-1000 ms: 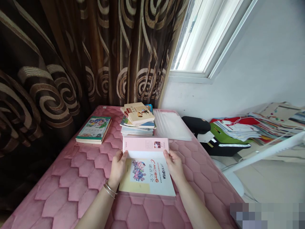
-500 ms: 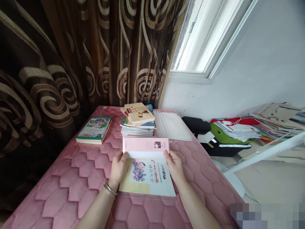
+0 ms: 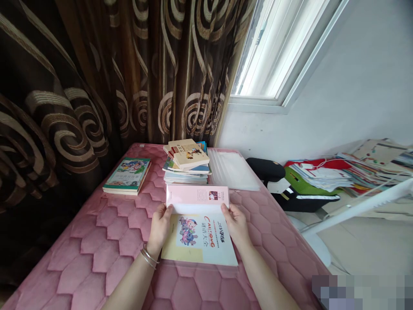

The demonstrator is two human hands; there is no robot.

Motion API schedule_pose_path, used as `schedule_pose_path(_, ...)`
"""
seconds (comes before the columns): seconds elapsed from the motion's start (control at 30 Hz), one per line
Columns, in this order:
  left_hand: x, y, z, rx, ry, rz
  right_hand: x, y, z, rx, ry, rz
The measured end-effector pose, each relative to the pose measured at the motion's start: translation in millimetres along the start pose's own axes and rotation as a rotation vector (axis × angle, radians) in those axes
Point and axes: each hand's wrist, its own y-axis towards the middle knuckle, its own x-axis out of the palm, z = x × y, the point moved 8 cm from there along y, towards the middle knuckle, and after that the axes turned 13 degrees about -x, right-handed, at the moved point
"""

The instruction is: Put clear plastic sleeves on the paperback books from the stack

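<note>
A children's book [image 3: 199, 236] lies in front of me on the pink quilted table [image 3: 106, 241], its cover showing a cartoon figure and coloured letters. A pink flap [image 3: 196, 194] of the cover stands raised at the book's far edge. My left hand [image 3: 159, 229] pinches the flap's left corner, bracelets on its wrist. My right hand [image 3: 236, 224] grips the flap's right corner. Both hands rest on the book's sides.
A stack of several books [image 3: 186, 161] stands just behind, a green book [image 3: 128, 175] to its left, clear plastic sleeves [image 3: 232, 169] to its right. Brown patterned curtain [image 3: 97, 73] hangs behind the table. Right of the table sit a black bag [image 3: 277, 176] and piled papers [image 3: 348, 170].
</note>
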Motion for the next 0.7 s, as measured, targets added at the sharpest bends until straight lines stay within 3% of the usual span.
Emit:
schedule_pose_path(0.5, 2.0, -1, 2, -0.007, -0.062, -0.027, -2, 1, 4, -0.007, -0.074, -0.001)
schedule_pose_path(0.7, 2.6, 0, 1, 0.010, -0.046, -0.029, 3, 0, -7, -0.007, 0.034, -0.016)
